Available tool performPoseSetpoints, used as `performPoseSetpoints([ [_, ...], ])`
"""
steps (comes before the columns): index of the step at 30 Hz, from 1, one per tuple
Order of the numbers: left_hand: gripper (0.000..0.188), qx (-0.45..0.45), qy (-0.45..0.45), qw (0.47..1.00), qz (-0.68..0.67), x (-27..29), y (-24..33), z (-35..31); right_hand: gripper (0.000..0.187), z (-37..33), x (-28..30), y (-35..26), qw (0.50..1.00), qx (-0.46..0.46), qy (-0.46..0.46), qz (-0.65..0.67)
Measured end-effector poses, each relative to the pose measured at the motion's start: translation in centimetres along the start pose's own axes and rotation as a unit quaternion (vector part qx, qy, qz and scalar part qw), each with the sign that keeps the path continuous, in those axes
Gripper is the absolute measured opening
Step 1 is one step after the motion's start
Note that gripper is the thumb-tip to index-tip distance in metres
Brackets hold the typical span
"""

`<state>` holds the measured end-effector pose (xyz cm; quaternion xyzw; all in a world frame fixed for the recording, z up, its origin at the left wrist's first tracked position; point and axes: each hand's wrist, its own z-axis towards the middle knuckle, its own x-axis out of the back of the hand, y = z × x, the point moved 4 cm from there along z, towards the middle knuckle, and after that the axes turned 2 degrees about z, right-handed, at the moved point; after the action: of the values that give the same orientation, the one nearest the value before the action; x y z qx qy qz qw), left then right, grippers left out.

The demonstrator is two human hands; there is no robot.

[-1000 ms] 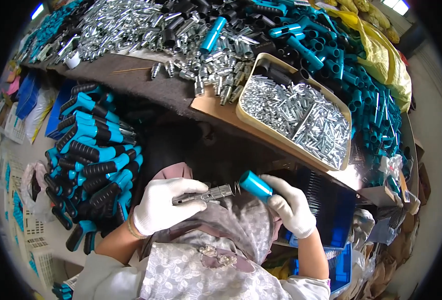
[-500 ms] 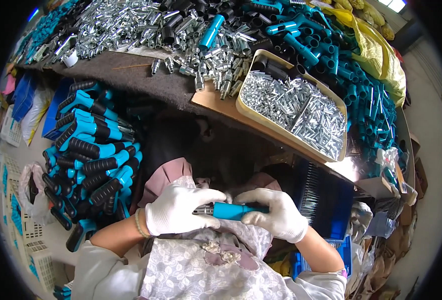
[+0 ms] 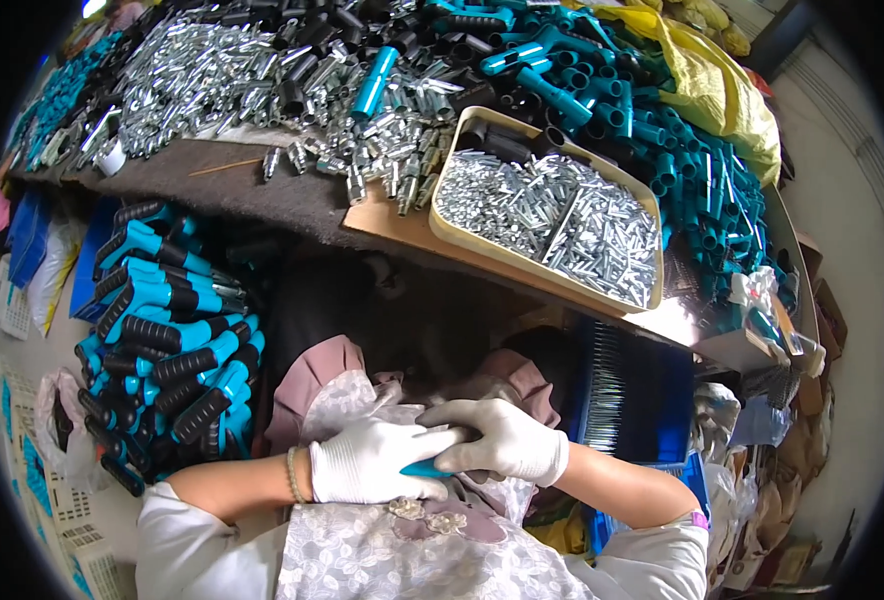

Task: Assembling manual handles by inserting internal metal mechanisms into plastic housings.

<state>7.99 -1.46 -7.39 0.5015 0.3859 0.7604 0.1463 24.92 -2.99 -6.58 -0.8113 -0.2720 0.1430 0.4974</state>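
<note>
Both gloved hands meet in front of my apron, closed round a teal tool handle [image 3: 425, 468]. Only a short teal strip of it shows; the rest is hidden under the white gloves. My left hand [image 3: 370, 462] wraps it from the left. Over it from the right lies my right hand [image 3: 507, 440], its fingers curled across the handle and against the left hand's fingers. Left of my lap is a heap of teal handles with black ribbed grips [image 3: 167, 340].
A bench edge [image 3: 232, 190] runs ahead of my hands. On it lie metal fittings [image 3: 187, 80], a cream tray [image 3: 442, 222] of small metal pins, and teal tubular parts [image 3: 712, 200]. A blue bin [image 3: 652, 400] with a stack of thin metal pieces stands at right.
My right hand has moved left, over the handle and against my left hand, covering most of it. The handle's metal end no longer shows. The whole view has shifted slightly.
</note>
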Motion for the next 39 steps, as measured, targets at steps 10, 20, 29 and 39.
performPoseSetpoints([
  [10, 0.047, 0.035, 0.078, 0.996, 0.036, 0.8, 0.0, 1.9, 0.020, -1.0, 5.9, -6.9, 0.876, 0.219, 0.154, -0.401],
  [20, 0.051, 0.063, 0.091, 0.994, 0.001, 1.0, -0.8, 0.8, 0.018, -1.8, 18.0, -9.4, 0.687, 0.066, 0.438, -0.576],
  [29, 0.046, 0.054, 0.126, 0.990, 0.028, 2.1, -0.9, 0.6, 0.012, -2.6, 18.2, -10.2, 0.644, 0.131, 0.411, -0.632],
  [39, 0.038, 0.087, 0.028, 0.989, 0.120, 2.6, -1.9, 1.6, 0.008, -0.8, 5.0, -6.8, 0.894, 0.270, 0.215, -0.285],
])
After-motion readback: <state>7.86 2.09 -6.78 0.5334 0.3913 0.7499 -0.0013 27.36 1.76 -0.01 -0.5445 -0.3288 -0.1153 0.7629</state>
